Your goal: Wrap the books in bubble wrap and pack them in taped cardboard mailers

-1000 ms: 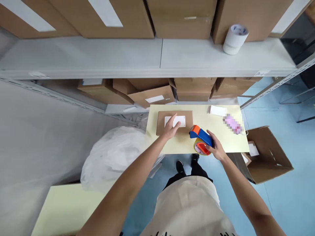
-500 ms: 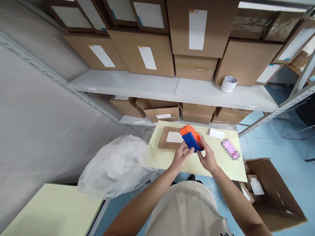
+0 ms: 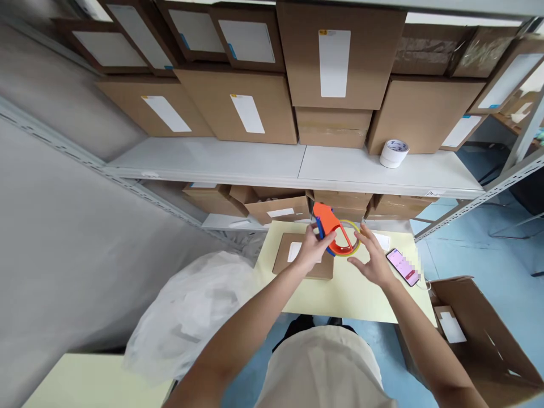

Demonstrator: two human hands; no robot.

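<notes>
My left hand (image 3: 313,248) grips an orange and blue tape dispenser (image 3: 326,219), held above the table. A tape roll with a yellow rim (image 3: 350,222) sits on its right side, facing up toward me. Thumb and fingers apart, my right hand (image 3: 374,263) hovers just right of the roll; whether a fingertip touches the rim I cannot tell. Below and left of the dispenser, a flat cardboard box (image 3: 282,264) with a white label lies on the pale yellow table (image 3: 306,303), partly hidden by my left hand.
A phone (image 3: 402,266) lies at the table's right. An open carton (image 3: 488,334) stands on the floor beyond it. White plastic wrapping (image 3: 191,311) bulges at the left. Shelves ahead hold several cardboard boxes (image 3: 255,113) and white tape rolls (image 3: 393,154).
The dispenser has turned so its roll side faces up. My right hand has come off it and opened to the right, while my left keeps its hold.
</notes>
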